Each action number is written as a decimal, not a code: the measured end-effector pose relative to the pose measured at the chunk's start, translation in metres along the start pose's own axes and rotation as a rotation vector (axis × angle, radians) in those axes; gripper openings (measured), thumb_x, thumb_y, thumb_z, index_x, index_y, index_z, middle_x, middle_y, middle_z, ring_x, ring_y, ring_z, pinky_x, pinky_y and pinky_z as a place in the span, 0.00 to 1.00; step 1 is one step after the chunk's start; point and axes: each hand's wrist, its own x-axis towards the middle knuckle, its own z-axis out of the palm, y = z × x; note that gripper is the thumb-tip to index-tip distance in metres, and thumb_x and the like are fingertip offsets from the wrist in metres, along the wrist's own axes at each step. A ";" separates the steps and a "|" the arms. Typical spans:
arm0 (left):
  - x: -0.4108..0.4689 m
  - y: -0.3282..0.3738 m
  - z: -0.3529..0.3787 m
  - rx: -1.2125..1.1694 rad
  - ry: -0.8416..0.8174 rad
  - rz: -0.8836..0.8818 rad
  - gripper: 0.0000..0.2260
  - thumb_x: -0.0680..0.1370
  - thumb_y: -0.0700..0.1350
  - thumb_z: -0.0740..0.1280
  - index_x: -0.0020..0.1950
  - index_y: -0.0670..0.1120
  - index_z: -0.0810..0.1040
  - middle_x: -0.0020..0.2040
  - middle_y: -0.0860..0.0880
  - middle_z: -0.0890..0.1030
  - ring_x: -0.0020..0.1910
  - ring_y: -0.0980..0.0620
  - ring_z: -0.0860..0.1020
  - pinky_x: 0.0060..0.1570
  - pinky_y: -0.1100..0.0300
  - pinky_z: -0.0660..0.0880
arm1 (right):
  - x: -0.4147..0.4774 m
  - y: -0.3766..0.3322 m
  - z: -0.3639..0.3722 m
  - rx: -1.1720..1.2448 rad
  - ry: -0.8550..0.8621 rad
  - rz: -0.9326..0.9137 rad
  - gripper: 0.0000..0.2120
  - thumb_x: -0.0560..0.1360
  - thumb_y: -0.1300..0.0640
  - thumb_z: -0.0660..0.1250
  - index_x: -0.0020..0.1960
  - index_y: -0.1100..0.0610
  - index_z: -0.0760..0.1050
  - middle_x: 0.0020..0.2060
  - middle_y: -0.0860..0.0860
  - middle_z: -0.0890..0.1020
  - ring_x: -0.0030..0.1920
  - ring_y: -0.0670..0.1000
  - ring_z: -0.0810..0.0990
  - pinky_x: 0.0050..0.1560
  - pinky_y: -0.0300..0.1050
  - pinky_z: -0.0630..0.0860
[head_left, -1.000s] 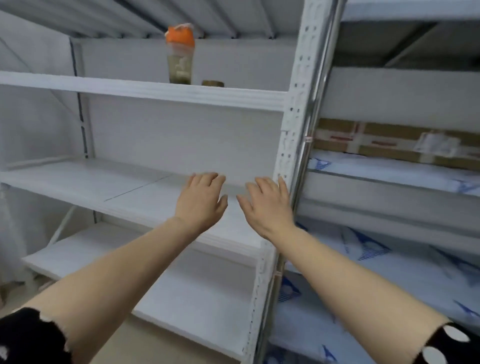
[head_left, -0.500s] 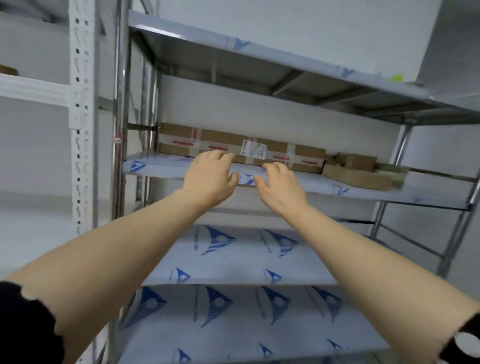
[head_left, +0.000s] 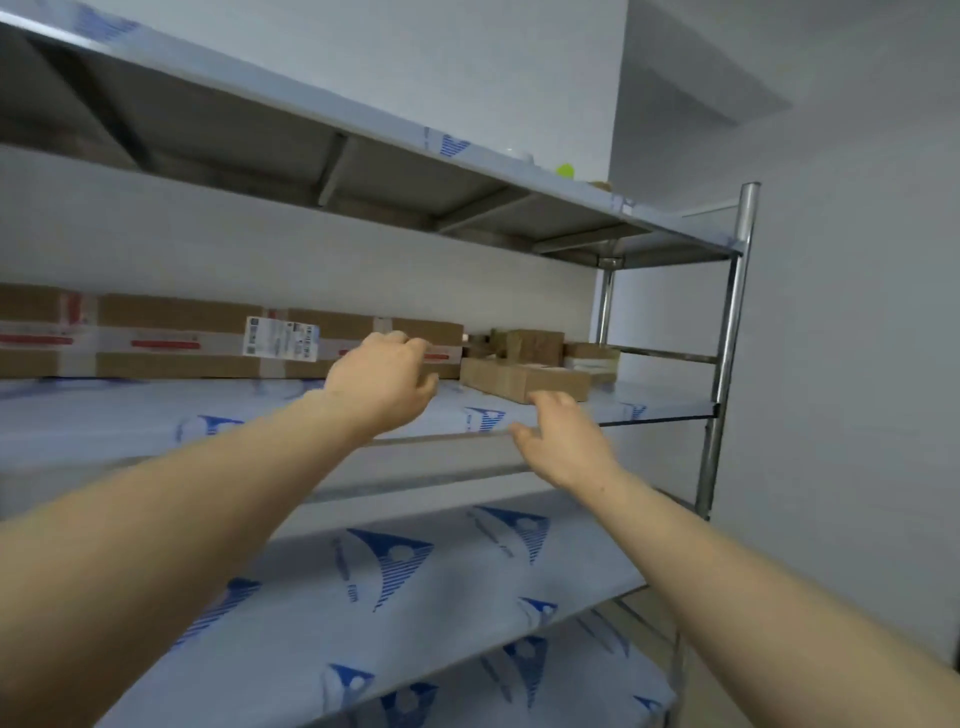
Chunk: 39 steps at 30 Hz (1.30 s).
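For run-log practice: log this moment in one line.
left hand at long carton, grip unclear | right hand open, near small box

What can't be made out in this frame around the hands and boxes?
Head view only:
left hand fingertips: hidden behind its own knuckles; contact with the long box unclear.
label: print too small, blurred.
long box's left end: cut by the frame edge.
green object: mostly behind the top shelf lip.

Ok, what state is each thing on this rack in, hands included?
Long cardboard box: taped shut, lying flat at the shelf's back.
Small cardboard box: closed, lying flat.
Middle shelf: covered in blue-printed film.
Left hand: fingers curled at the long box's end, grip unclear.
Right hand: open, holding nothing.
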 end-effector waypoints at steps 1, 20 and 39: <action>0.017 0.006 0.012 -0.013 -0.012 0.013 0.21 0.81 0.52 0.58 0.72 0.45 0.67 0.66 0.44 0.72 0.66 0.44 0.68 0.61 0.49 0.70 | 0.013 0.014 0.004 0.001 0.002 0.018 0.23 0.81 0.49 0.57 0.72 0.59 0.63 0.68 0.57 0.68 0.67 0.58 0.68 0.65 0.51 0.68; 0.317 0.129 0.186 -0.017 -0.182 0.129 0.16 0.81 0.53 0.58 0.62 0.44 0.74 0.59 0.44 0.77 0.55 0.44 0.75 0.46 0.57 0.67 | 0.296 0.254 0.056 0.038 0.087 0.116 0.18 0.81 0.54 0.55 0.69 0.59 0.67 0.65 0.59 0.71 0.64 0.59 0.71 0.63 0.53 0.70; 0.572 0.274 0.369 -0.031 -0.346 -0.250 0.13 0.80 0.43 0.60 0.62 0.39 0.74 0.61 0.43 0.75 0.53 0.50 0.71 0.55 0.58 0.70 | 0.580 0.517 0.107 0.197 -0.143 -0.048 0.17 0.81 0.56 0.54 0.68 0.62 0.67 0.64 0.61 0.72 0.61 0.58 0.72 0.53 0.44 0.70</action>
